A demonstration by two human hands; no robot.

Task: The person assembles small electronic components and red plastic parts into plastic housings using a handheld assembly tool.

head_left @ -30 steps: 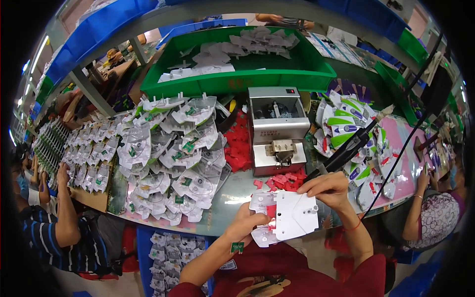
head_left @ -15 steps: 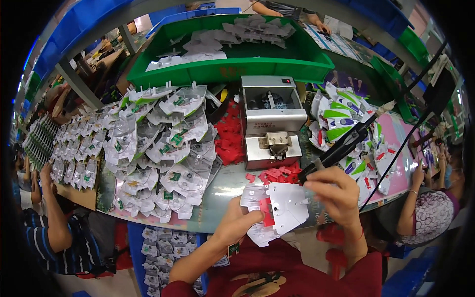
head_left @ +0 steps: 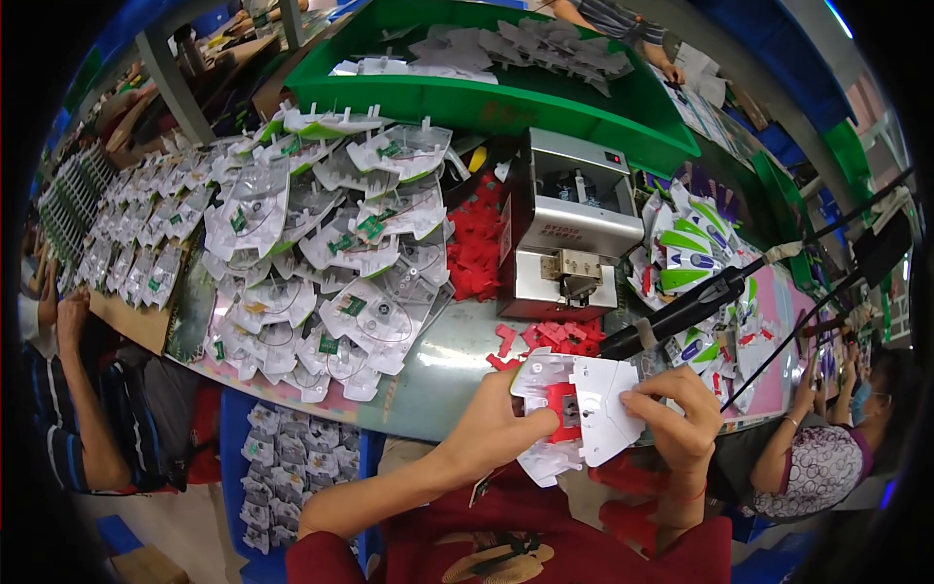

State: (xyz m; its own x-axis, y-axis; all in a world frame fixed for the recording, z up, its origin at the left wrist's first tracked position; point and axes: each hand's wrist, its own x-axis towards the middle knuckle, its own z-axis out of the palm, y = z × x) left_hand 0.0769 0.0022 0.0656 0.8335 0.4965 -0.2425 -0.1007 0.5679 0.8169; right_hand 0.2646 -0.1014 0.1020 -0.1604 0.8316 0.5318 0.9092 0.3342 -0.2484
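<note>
My left hand (head_left: 501, 423) grips a white plastic housing (head_left: 545, 459) near the table's front edge, its thumb pressed on a red plastic piece (head_left: 562, 399) inside. A flat white plate (head_left: 605, 419) covers the right part of the housing. My right hand (head_left: 681, 414) pinches the plate's right edge between thumb and fingers. Just above that hand a black electric screwdriver (head_left: 681, 313) hangs at a slant, apart from the fingers. Beyond the housing lie loose red pieces (head_left: 559, 336), in front of a silver screw feeder (head_left: 579, 219).
Stacked white housings with green boards (head_left: 360, 229) crowd the left. A green bin (head_left: 486, 102) of white plates stands behind. White-and-green shells (head_left: 696, 243) lie right, beside black cables. A blue crate (head_left: 233, 467) of parts sits below left. Co-workers sit on both sides.
My right hand has left the screwdriver's lower end and moved down to the plate's edge. The view has turned, and the left hand still holds the housing.
</note>
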